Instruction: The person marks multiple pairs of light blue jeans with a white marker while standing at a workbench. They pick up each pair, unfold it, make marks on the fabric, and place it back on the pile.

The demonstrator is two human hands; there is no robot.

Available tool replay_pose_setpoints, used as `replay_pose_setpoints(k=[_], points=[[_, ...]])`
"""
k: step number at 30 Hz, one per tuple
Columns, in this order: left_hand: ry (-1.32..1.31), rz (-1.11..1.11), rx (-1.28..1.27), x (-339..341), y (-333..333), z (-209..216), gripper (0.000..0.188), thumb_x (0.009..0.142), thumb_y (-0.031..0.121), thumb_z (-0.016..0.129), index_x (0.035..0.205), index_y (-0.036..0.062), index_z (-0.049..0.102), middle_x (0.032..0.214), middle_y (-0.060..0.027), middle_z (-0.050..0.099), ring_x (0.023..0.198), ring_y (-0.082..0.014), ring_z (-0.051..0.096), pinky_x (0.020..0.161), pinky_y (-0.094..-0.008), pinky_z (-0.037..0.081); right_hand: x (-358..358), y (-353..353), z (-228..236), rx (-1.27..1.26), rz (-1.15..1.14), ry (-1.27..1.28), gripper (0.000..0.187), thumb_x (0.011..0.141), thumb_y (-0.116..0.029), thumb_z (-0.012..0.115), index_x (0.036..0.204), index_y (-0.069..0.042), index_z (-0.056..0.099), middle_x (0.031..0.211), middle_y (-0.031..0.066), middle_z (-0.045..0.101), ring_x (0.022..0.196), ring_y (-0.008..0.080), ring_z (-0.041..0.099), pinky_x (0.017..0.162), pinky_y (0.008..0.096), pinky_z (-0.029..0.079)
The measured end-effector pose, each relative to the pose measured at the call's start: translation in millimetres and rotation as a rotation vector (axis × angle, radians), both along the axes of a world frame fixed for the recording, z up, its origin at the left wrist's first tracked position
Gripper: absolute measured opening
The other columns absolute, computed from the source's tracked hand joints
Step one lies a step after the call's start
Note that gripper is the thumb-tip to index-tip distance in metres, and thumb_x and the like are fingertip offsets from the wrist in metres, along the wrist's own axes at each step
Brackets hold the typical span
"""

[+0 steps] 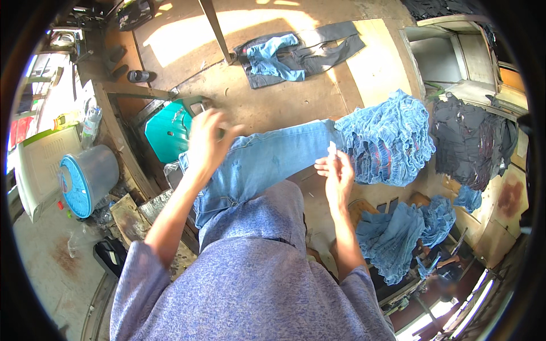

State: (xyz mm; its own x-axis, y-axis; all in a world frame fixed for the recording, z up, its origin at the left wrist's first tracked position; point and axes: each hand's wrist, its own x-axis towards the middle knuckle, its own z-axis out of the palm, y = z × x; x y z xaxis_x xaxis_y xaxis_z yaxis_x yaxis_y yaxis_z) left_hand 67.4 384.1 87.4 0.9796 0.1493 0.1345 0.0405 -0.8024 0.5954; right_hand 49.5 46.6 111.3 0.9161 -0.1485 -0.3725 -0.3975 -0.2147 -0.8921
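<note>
Light-blue jeans (267, 156) lie across my lap, with one leg stretched out to the right. Over their left part hovers my left hand (206, 142), slightly blurred, its thumb and fingers apart with nothing clearly in them. My right hand (338, 177) is at the hem end of the leg. Between its fingertips it pinches a small white piece (332, 148), too small to name exactly. Just beyond the hem rises a thick stack of folded light-blue jeans (389, 139).
Dark trousers with a blue denim piece (276, 59) lie on the floor ahead. A green stool (168, 132) and a lidded clear tub (96, 173) stand at left. To the right are a dark garment pile (475, 139) and crumpled denim (392, 238).
</note>
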Motion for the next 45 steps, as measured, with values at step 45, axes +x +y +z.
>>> replay_pose_setpoints(k=[45], points=[[1.037, 0.415, -1.936, -117, 20, -1, 0.057, 0.085, -0.008, 0.075, 0.14, -0.0093, 0.062, 0.131, -0.0242, 0.074, 0.115, -0.0363, 0.076, 0.104, -0.0516, 0.062, -87, 62, 52, -0.377, 0.586, -0.109, 0.021, 0.115, -0.022, 0.054, 0.127, -0.007, 0.061, 0.086, 0.012, 0.072, 0.076, 0.0342, 0.073, 0.072, 0.0465, 0.058]])
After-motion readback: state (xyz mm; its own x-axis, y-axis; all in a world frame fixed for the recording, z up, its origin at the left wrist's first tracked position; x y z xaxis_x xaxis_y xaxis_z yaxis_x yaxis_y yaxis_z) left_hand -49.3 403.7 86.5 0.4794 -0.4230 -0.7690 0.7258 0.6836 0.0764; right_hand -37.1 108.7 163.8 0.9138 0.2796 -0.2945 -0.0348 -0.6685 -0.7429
